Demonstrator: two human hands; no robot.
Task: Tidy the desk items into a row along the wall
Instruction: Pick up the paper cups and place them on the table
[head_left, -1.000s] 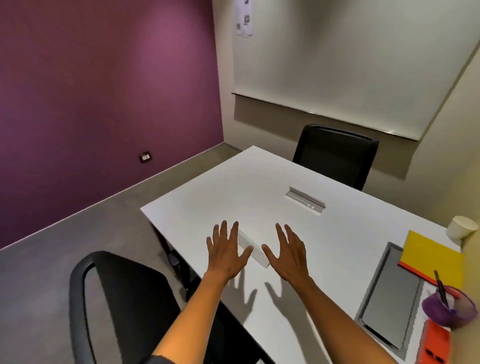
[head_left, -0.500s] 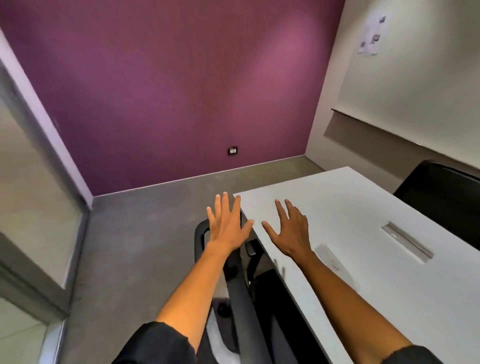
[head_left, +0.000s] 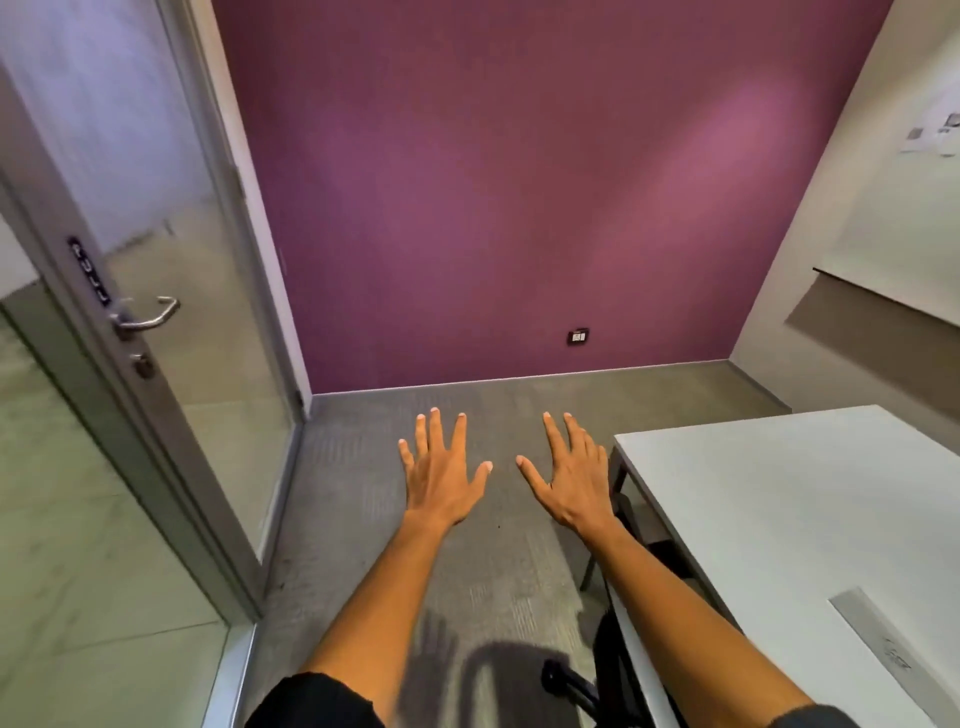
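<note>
Two hands stretch out palm-down over the grey floor, the left hand and right hand both with fingers spread straight and holding nothing. None of the desk items show; only the white desk's bare corner lies just right of the right hand, with a metal cable slot set in it. Below sits a black chair. Ahead stands a purple wall with a socket; a glass door is at left.

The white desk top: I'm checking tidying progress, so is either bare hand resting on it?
No: the left hand and right hand hover spread over grey floor, beside the white desk top.
</note>
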